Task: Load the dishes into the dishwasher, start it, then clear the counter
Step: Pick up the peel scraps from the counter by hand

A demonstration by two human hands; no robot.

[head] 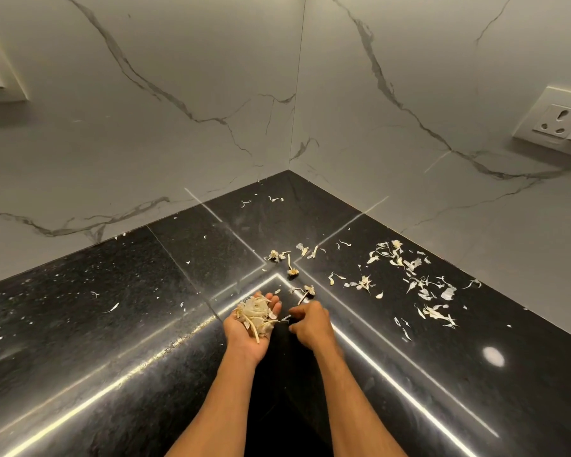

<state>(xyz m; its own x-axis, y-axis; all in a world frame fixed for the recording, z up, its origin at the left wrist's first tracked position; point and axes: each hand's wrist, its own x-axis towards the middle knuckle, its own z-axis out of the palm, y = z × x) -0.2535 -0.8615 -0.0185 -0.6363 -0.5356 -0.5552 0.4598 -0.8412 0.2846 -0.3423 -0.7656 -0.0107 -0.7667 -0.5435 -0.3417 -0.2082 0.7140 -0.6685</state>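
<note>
Left hand (238,332) cupping peels (256,313), right hand (310,322) fingertips hidden

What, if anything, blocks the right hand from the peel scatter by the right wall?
Probably nothing: yes, it looks reachable. Only counter with stray scraps lies between the right hand and the peel scatter; nothing stands in the way.

bare left hand (249,328), bare right hand (312,323), bare forearms (350,390)
</note>
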